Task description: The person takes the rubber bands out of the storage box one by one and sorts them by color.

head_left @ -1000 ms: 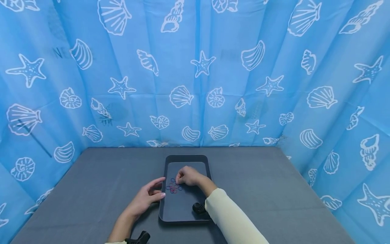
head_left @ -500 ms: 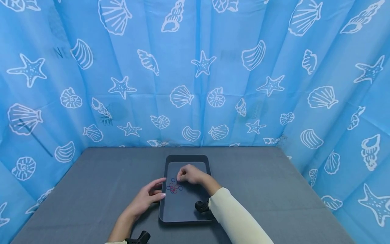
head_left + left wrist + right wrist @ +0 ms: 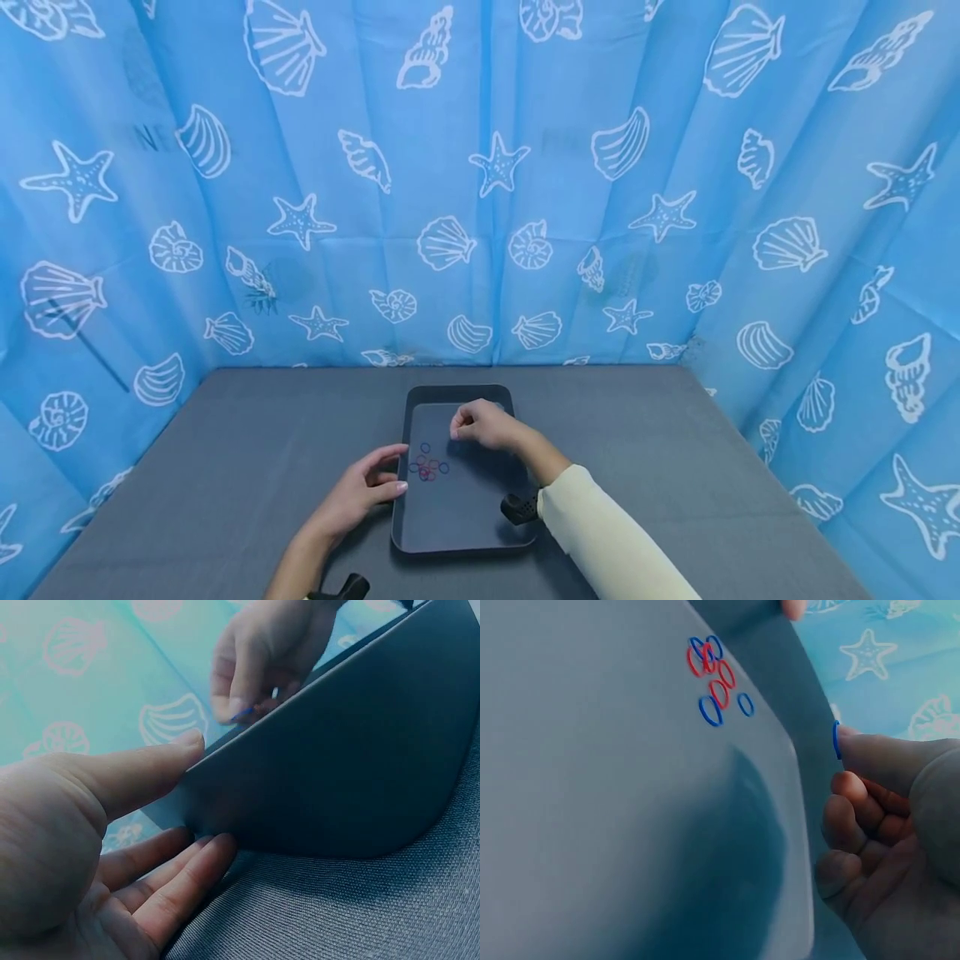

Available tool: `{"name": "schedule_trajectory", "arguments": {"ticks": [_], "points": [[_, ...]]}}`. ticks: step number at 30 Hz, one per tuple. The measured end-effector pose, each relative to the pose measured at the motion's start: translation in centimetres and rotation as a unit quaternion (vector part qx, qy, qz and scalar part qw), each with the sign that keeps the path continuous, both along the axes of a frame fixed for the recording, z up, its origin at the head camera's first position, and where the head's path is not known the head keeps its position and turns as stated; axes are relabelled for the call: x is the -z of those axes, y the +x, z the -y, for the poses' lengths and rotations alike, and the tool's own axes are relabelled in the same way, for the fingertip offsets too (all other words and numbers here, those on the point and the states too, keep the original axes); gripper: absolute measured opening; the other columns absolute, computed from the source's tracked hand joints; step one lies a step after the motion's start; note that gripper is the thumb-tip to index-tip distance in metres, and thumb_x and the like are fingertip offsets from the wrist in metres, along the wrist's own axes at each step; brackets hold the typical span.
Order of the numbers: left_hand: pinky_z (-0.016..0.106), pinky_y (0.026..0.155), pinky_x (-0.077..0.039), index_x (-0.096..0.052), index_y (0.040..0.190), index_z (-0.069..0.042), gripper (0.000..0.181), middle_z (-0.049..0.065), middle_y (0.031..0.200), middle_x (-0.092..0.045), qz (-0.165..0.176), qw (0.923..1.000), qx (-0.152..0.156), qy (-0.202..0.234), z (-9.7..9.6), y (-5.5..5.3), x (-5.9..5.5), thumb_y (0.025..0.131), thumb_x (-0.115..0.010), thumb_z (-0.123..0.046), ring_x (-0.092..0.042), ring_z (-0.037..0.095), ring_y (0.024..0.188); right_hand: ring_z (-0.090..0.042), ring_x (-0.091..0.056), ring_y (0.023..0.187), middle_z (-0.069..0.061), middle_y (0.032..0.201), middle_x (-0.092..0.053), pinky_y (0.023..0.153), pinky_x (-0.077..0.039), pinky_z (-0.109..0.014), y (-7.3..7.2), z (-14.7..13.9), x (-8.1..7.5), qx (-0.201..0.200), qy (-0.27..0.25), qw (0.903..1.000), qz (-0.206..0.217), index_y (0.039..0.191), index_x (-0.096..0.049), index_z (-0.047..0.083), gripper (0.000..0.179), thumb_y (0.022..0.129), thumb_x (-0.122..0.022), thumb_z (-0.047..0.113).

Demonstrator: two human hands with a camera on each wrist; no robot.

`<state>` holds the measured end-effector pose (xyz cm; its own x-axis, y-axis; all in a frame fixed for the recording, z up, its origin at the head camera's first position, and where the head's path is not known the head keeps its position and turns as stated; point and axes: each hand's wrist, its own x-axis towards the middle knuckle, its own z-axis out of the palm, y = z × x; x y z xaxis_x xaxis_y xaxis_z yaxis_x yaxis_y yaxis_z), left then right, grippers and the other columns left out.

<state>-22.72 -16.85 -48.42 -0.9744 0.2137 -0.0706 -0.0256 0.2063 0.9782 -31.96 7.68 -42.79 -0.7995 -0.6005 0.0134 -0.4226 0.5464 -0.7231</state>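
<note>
A dark grey rectangular tray [image 3: 457, 521] lies on the table. On its floor, toward the left side, sits a loose cluster of small red and blue rubber bands [image 3: 712, 697], some overlapping. My left hand [image 3: 358, 490] holds the tray's left wall, thumb [image 3: 184, 750] at the rim and fingers against the outer side. Above the tray's far half, my right hand [image 3: 487, 425] pinches one blue rubber band [image 3: 836, 740] between thumb and forefinger; its other fingers are curled in. The forefinger is mostly hidden behind the thumb in the right wrist view.
A grey cloth-covered table [image 3: 637, 483] surrounds the tray. Blue curtains [image 3: 480, 183] with white shell and starfish prints stand behind it and at both sides. A black wrist device [image 3: 519, 508] hangs over the tray's right wall.
My right hand has moved rightward, away from the cluster, carrying a blue rubber band. The left hand keeps its place at the tray's left wall.
</note>
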Motion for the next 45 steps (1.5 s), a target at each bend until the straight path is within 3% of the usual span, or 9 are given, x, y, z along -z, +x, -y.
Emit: {"name": "schedule_trajectory", "arguments": {"ticks": [5,9,20,34,45], "points": [[0.044,0.089,-0.050,-0.046,0.143,-0.008,0.057,0.022,0.144,-0.042,0.000,1.0000,0.003,0.008,0.1,0.1,0.3,0.092,-0.069,-0.020,-0.057,0.028,0.110,-0.011,-0.047,0.068,0.004,0.077,-0.058,0.062,-0.041,-0.027,0.1,-1.4,-0.6,-0.015,0.001,0.9997,-0.020,0.086,-0.067,0.004,0.010,0.094,-0.062,0.005],[0.044,0.089,-0.051,-0.046,0.143,-0.008,0.056,0.022,0.144,-0.042,-0.001,0.9999,0.003,0.011,0.3,0.2,0.2,0.092,-0.068,-0.019,-0.057,0.028,0.110,-0.012,-0.049,0.069,0.002,0.078,-0.059,0.063,-0.043,-0.028,0.0,-2.7,-0.8,0.002,-0.006,0.9994,-0.034,0.087,-0.066,0.004,0.009,0.094,-0.062,0.005],[0.043,0.089,-0.051,-0.047,0.143,-0.009,0.056,0.021,0.144,-0.042,-0.006,0.9997,0.014,0.019,0.2,-0.2,0.1,0.092,-0.068,-0.017,-0.057,0.028,0.110,-0.015,-0.053,0.073,-0.002,0.082,-0.061,0.066,-0.047,-0.031,0.1,-7.8,-0.9,0.124,-0.070,0.9867,-0.079,0.090,-0.066,0.003,0.004,0.093,-0.063,0.004],[0.045,0.089,-0.051,-0.049,0.141,-0.012,0.053,0.019,0.142,-0.044,-0.008,1.0000,-0.004,0.003,0.2,-0.1,0.4,0.092,-0.068,-0.018,-0.057,0.026,0.108,-0.017,-0.048,0.071,-0.004,0.081,-0.058,0.064,-0.042,-0.032,-0.4,-11.1,2.6,0.211,-0.056,0.9711,-0.096,0.086,-0.063,0.001,0.005,0.091,-0.064,0.001],[0.045,0.089,-0.051,-0.049,0.141,-0.013,0.054,0.019,0.142,-0.045,-0.007,0.9999,-0.009,0.001,0.1,-0.1,0.4,0.091,-0.069,-0.018,-0.057,0.027,0.109,-0.015,-0.049,0.067,-0.002,0.076,-0.060,0.062,-0.042,-0.033,-1.6,-11.5,4.1,0.245,-0.036,0.9636,-0.101,0.082,-0.066,0.001,0.006,0.088,-0.067,0.001]]}}
